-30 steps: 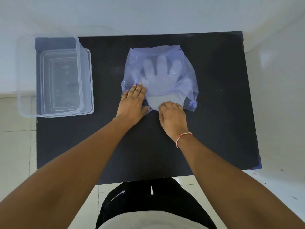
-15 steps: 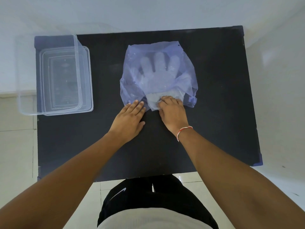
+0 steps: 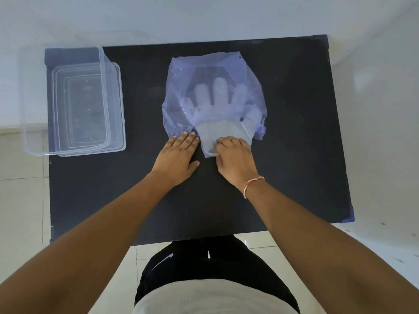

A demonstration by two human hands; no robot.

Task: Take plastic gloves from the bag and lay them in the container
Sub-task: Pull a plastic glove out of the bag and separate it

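Observation:
A translucent purple plastic bag (image 3: 179, 87) lies flat in the middle of the black table (image 3: 294, 143). A clear plastic glove (image 3: 217, 130) sits partly inside it, fingers pointing away from me, its cuff sticking out of the bag's near opening. My right hand (image 3: 234, 158) pinches the glove's cuff. My left hand (image 3: 178, 155) lies flat with fingers together, fingertips pressing the bag's near left edge. The clear plastic container (image 3: 113, 105) stands at the table's left, with nothing in it.
The table's near edge is close to my body, and its right side is bare black surface. The container's tall left wall overhangs the table's left edge. White tiled floor surrounds the table.
My right hand has drawn the glove's cuff toward me, out of the bag's opening. My left hand slid back to the bag's near edge.

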